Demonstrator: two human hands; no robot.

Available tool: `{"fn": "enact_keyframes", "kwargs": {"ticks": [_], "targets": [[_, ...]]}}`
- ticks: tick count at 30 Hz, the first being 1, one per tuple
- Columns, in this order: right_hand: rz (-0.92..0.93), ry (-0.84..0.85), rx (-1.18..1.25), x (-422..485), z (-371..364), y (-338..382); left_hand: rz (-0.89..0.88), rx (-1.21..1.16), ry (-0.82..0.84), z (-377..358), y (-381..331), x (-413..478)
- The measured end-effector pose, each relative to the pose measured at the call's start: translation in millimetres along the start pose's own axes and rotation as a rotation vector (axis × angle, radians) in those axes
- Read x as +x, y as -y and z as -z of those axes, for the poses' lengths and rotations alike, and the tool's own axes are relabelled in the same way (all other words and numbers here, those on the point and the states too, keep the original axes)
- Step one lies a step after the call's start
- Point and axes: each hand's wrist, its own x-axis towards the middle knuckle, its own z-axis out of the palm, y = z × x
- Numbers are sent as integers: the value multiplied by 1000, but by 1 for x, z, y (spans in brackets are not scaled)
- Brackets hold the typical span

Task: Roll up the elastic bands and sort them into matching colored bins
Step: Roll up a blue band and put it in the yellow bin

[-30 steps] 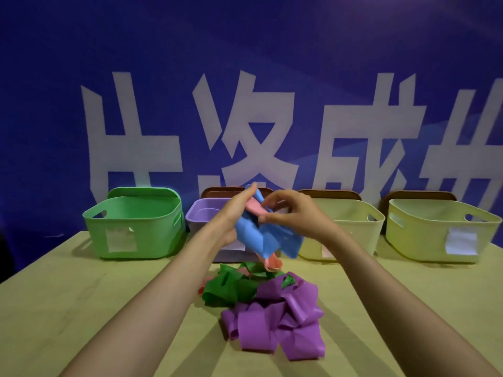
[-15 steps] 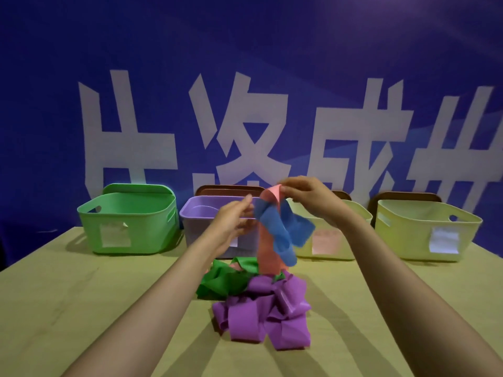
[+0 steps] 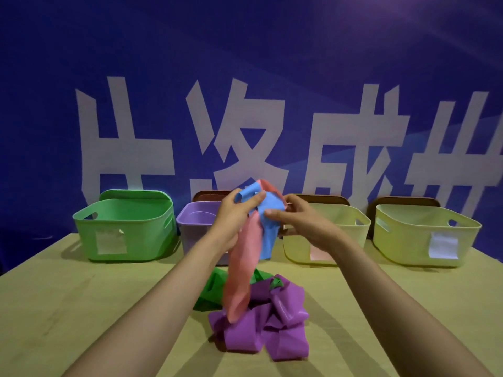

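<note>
gripped blue band (image 3: 269,240) with curled left hand (image 3: 234,213), pinched it with right hand (image 3: 299,221), aloft over the middle of the table (image 3: 81,295); tangled with pink band (image 3: 242,268). probably needed teasing apart gently before rolling tightly.

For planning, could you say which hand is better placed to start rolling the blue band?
Probably left: left hand grips the curled end of the blue band; right hand pinches it lower.

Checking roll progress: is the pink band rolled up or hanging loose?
Loose. The pink band hangs unrolled in a long strip between the left hand and right hand, tangled with the blue band.
</note>
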Motion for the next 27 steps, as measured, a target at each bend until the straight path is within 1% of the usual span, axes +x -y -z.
{"fn": "enact_keyframes", "kwargs": {"ticks": [1, 2, 4, 5, 7, 10, 12, 13, 15, 17, 18, 20, 21, 22, 23, 24, 25, 27], "targets": [[28, 1, -39, 1, 0, -2, 71, -56, -2, 0, -2, 0], [65, -32, -59, 3, 1, -4, 124, -98, -4, 2, -3, 1], [108, -127, -6, 8, 8, -6, 191, -170, 27, 9, -3, 6], [102, -152, 61, 9, 11, -5, 215, -213, 53, 14, -1, 9], [46, -136, 275, 9, 16, -4, 284, -276, 105, 20, 0, 10], [-88, -101, 669, 8, 19, -1, 394, -364, 177, 24, 3, 11], [-169, -102, 882, 9, 20, -2, 417, -310, 275, 23, 5, 10], [-185, -75, 945, 9, 19, -2, 422, -227, 324, 22, 9, 9], [-170, 0, 963, 10, 16, -2, 403, -96, 383, 18, 14, 9], [-117, 90, 945, 13, 19, -4, 366, -71, 415, 14, 20, 10], [-113, 101, 915, 15, 21, -4, 365, -66, 420, 13, 23, 11], [-78, 42, 810, 18, 22, -3, 386, -64, 403, 15, 25, 13], [-56, 1, 716, 21, 23, -2, 383, -106, 363, 17, 25, 15], [-38, -60, 566, 23, 24, -1, 382, -189, 301, 19, 24, 19], [-18, -131, 423, 25, 26, -1, 393, -310, 226, 23, 23, 23], [2, -201, 339, 28, 29, -4, 398, -450, 154, 26, 20, 26], [26, -256, 318, 31, 33, -7, 383, -575, 98, 30, 18, 30], [48, -308, 424, 32, 39, -8, 316, -752, 45, 38, 12, 36]]}}
